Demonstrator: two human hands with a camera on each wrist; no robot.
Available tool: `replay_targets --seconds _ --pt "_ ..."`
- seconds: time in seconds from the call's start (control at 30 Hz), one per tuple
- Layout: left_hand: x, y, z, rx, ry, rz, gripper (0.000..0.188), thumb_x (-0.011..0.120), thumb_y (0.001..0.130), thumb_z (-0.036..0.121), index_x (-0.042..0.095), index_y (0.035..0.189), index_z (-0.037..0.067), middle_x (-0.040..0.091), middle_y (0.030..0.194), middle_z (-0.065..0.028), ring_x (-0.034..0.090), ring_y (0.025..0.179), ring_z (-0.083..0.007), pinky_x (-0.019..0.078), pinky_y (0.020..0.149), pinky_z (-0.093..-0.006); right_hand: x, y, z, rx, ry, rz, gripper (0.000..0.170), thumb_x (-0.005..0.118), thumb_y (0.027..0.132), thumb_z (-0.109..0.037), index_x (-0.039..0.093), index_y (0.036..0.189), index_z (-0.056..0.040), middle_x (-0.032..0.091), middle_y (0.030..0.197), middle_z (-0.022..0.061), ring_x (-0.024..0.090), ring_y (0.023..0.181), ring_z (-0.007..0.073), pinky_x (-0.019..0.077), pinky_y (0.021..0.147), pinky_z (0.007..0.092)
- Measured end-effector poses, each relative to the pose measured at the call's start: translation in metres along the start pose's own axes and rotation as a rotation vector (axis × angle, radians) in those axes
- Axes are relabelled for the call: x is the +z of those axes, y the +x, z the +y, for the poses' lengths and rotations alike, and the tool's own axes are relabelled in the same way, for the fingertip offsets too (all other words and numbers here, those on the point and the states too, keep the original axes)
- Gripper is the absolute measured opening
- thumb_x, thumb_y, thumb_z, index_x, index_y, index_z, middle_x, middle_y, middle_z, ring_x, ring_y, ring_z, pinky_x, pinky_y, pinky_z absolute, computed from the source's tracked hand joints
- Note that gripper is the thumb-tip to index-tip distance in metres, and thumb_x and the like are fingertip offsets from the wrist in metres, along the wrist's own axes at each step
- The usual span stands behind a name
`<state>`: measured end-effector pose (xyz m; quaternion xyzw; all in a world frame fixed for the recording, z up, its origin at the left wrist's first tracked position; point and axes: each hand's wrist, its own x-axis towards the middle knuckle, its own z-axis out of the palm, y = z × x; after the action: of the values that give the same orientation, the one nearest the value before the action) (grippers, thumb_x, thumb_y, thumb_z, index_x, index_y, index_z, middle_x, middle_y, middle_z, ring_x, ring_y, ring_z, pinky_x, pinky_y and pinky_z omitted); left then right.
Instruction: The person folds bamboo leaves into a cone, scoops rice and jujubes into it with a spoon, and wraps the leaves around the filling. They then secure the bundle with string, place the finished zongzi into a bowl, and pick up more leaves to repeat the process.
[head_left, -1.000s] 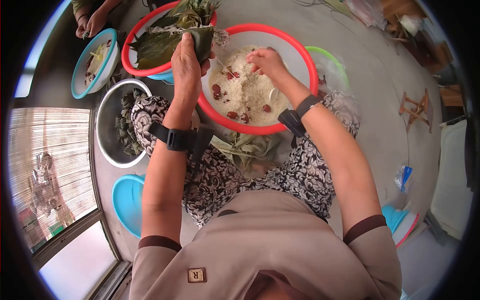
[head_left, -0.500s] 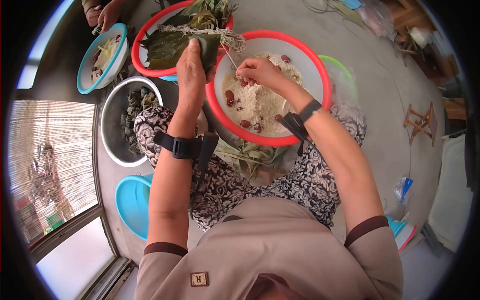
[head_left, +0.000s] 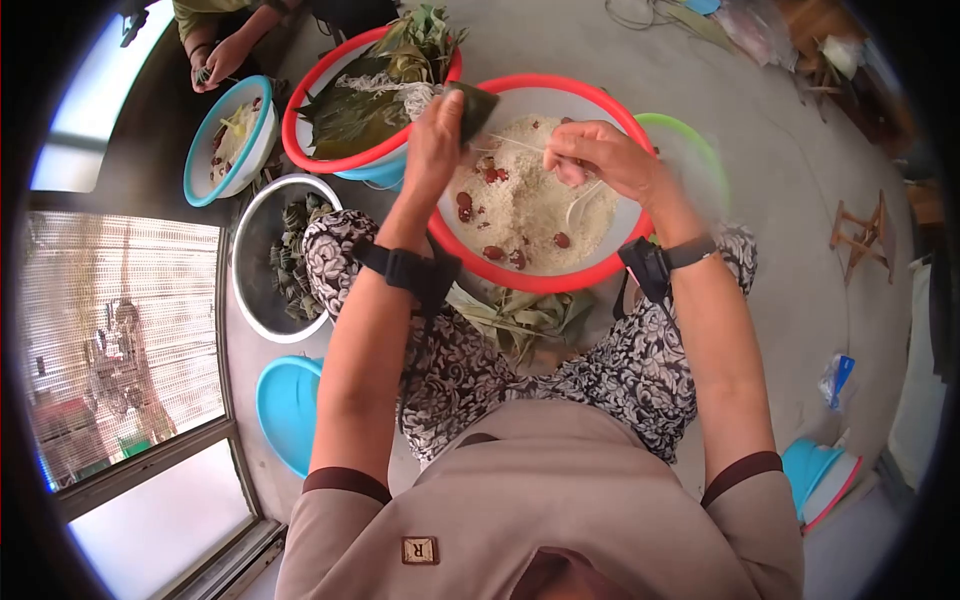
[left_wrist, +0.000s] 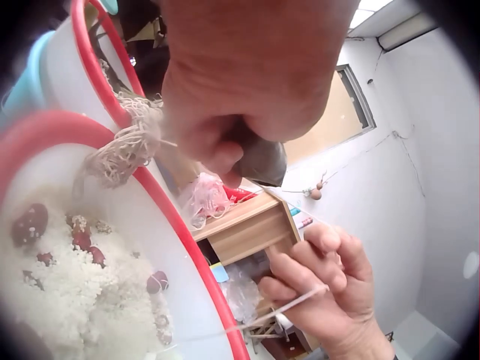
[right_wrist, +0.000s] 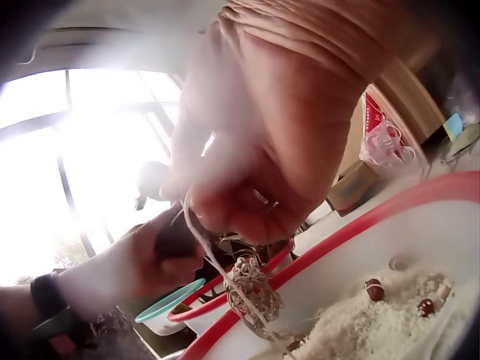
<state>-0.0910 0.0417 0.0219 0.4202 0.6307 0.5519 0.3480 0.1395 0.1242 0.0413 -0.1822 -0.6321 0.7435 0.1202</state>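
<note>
In the head view my left hand (head_left: 432, 145) grips a dark green leaf-wrapped rice dumpling (head_left: 478, 112) above the left rim of a large red-rimmed basin (head_left: 545, 281). A thin white string (head_left: 518, 144) stretches from the dumpling to my right hand (head_left: 605, 160), whose curled fingers hold it over the rice. The right wrist view shows a loose end of the string (right_wrist: 217, 262) hanging below that hand. White rice (head_left: 530, 205) with red dates fills much of the basin, and a white spoon (head_left: 580, 204) sticks out of it.
A bundle of strings (head_left: 415, 96) and broad leaves (head_left: 350, 125) lie in another red-rimmed basin behind. At left, a metal bowl (head_left: 240, 255) contains several wrapped dumplings (head_left: 292, 262). Another person's hands (head_left: 225, 60) work beside a blue-rimmed bowl (head_left: 200, 150). Loose leaves (head_left: 525, 318) lie between the knees.
My right hand, first raised over the rice with fingers apart, came close to the dumpling and has since drawn the string out to the right. The left hand keeps its grip on the dumpling.
</note>
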Motion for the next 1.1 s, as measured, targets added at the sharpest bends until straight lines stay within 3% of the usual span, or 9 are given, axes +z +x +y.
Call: replay_targets --seconds 0.07,0.13,0.23,0.37,0.53,0.57,0.77,0.87,1.1 --pt "-0.007 -0.001 0.018 -0.066 -0.148 0.018 0.041 0.043 0.101 0.042 0.06 0.1 0.005 0.059 0.072 -0.0037 0.053 0.053 -0.0092 0.0399 0.043 -0.0226 -0.005 -0.004 0.006 0.069 -0.056 0.009 0.022 0.059 0.092 -0.022 0.064 0.094 -0.0009 0.056 0.066 -0.0017 0.052 0.061 0.0081 0.0406 0.06 0.0216" --pt "-0.022 0.005 0.018 -0.005 -0.166 0.008 0.043 0.041 0.101 0.044 0.059 0.099 0.005 0.058 0.068 -0.0031 0.044 0.044 -0.0073 0.0321 0.039 -0.0212 -0.01 -0.001 0.031 0.133 -0.528 0.268 0.023 0.06 0.091 -0.02 0.066 0.1 0.0 0.064 0.08 0.0021 0.057 0.063 0.0098 0.0457 0.062 0.0238" --pt "-0.037 0.003 0.026 0.003 -0.152 0.012 0.05 0.037 0.102 0.047 0.06 0.098 0.003 0.059 0.073 -0.0041 0.04 0.048 -0.0074 0.0284 0.042 -0.0219 -0.02 0.021 0.056 0.091 -0.646 0.389 0.025 0.06 0.088 -0.017 0.066 0.106 -0.001 0.066 0.091 0.005 0.059 0.064 0.0109 0.0489 0.063 0.0262" --pt "-0.045 0.001 0.037 -0.011 -0.203 -0.019 0.051 0.038 0.102 0.046 0.06 0.099 0.001 0.059 0.075 -0.0056 0.039 0.05 -0.009 0.0288 0.045 -0.0232 -0.006 0.076 0.079 -0.025 -0.476 0.437 0.026 0.06 0.084 -0.014 0.065 0.106 -0.0004 0.068 0.09 0.0101 0.066 0.067 0.0171 0.0522 0.064 0.0318" --pt "-0.052 0.005 0.044 -0.042 -0.211 -0.048 0.051 0.038 0.101 0.047 0.06 0.099 0.001 0.059 0.075 -0.0053 0.039 0.049 -0.0091 0.0287 0.044 -0.0232 0.01 0.13 0.121 0.166 -0.353 0.378 0.033 0.054 0.083 -0.009 0.06 0.115 -0.0008 0.068 0.09 0.0109 0.068 0.068 0.0188 0.0537 0.062 0.0343" --pt "-0.053 0.006 0.049 -0.042 -0.185 -0.043 0.051 0.038 0.101 0.047 0.06 0.099 0.001 0.058 0.074 -0.0049 0.04 0.049 -0.0092 0.0285 0.044 -0.0233 0.006 0.141 0.132 0.125 -0.39 0.363 0.026 0.059 0.083 -0.012 0.065 0.106 -0.002 0.069 0.086 0.0092 0.066 0.066 0.0171 0.0525 0.059 0.0328" --pt "-0.095 0.039 0.05 -0.004 -0.206 0.074 0.051 0.04 0.1 0.049 0.059 0.1 0.002 0.059 0.071 -0.0064 0.045 0.048 -0.0108 0.0314 0.043 -0.0234 -0.011 0.103 0.094 0.063 -0.444 0.362 0.016 0.066 0.085 -0.02 0.066 0.079 -0.0051 0.057 0.065 -0.0009 0.052 0.059 0.0074 0.0422 0.053 0.0237" --pt "-0.116 0.06 0.05 0.049 -0.349 0.102 0.05 0.038 0.101 0.047 0.057 0.101 0.001 0.061 0.077 -0.01 0.045 0.05 -0.0134 0.0325 0.044 -0.0262 -0.032 0.072 0.075 0.233 -0.427 0.459 0.015 0.065 0.086 -0.02 0.065 0.079 -0.0064 0.054 0.065 -0.003 0.05 0.057 0.0064 0.0414 0.052 0.0224" --pt "-0.122 0.072 0.06 0.065 -0.335 0.182 0.049 0.035 0.103 0.044 0.055 0.102 -0.001 0.06 0.077 -0.0113 0.044 0.051 -0.0144 0.0326 0.046 -0.0264 -0.063 0.026 0.06 0.219 -0.362 0.622 0.018 0.065 0.081 -0.019 0.068 0.084 -0.0019 0.06 0.067 0.0021 0.054 0.053 0.0103 0.045 0.053 0.027"
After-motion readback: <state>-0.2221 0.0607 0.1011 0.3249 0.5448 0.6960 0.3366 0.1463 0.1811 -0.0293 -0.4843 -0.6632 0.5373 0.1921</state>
